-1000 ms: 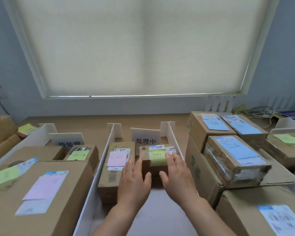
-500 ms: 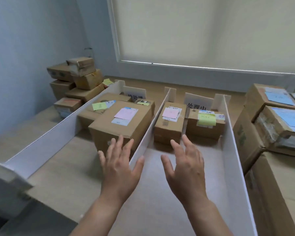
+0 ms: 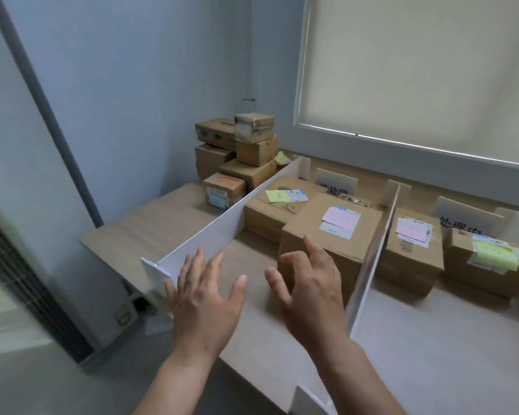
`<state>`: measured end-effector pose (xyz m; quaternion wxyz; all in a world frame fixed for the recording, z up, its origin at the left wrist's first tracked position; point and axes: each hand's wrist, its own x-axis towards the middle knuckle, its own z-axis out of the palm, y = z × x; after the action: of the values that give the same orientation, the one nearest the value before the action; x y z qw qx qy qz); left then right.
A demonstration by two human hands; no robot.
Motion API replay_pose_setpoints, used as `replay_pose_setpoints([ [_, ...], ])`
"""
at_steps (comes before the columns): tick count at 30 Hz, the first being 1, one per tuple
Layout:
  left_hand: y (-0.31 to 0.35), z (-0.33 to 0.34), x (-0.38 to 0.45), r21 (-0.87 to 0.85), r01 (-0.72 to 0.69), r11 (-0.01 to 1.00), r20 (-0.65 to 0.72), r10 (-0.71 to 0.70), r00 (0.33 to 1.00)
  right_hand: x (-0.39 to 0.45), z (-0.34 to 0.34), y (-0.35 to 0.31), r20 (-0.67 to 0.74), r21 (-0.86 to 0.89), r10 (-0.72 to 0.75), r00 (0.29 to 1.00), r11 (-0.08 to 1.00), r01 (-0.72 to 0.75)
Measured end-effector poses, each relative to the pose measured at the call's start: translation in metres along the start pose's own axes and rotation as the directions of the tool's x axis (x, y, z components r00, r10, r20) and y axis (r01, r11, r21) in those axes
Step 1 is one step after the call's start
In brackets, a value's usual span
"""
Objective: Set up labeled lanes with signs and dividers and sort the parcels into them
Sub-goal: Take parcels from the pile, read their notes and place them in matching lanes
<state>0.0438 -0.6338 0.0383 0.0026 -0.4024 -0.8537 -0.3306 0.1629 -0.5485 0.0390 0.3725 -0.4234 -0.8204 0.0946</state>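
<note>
Two empty hands, left hand [image 3: 206, 298] and right hand [image 3: 309, 283], hover with fingers spread over the first lane, probably heading for the unsorted parcel stack [image 3: 237, 157] beyond the white divider [image 3: 222, 226].

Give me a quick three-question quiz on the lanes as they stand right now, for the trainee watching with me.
1. True or false: the left hand grips a parcel.
2. What colour is the note on the large box nearest the right hand? A pink, B green, C blue.
3. On which side of the left divider does the unsorted stack sit?

Key: 1 false, both hands are open and hold nothing. 2 A. 3 Outside it, to its left, in the corner.
</note>
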Motion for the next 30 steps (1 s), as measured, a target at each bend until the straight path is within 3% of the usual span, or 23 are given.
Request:
replay_pose_setpoints([
  [6, -0.093, -0.060, 0.038, -0.016, 0.054, 0.998, -0.086, -0.055, 0.995, 0.018, 0.079, -0.107, 0.121, 0.086, -0.068, 0.990, 0.995, 0.058],
  [12, -0.154, -0.087, 0.069, 0.012, 0.074, 0.997, -0.090, -0.072, 0.993, 0.029, 0.128, -0.163, 0.150, 0.102, -0.069, 0.986, 0.993, 0.054],
  [21, -0.204, -0.070, 0.129, 0.026, 0.117, 0.993, 0.006, -0.118, 0.993, 0.065, 0.178, -0.172, 0.310, 0.005, -0.006, 0.951, 1.000, 0.005],
  [30, -0.235, -0.041, 0.252, 0.092, 0.084, 0.992, 0.091, -0.092, 0.992, 0.151, 0.265, -0.160, 0.334, 0.007, 0.171, 0.927, 0.983, -0.183],
])
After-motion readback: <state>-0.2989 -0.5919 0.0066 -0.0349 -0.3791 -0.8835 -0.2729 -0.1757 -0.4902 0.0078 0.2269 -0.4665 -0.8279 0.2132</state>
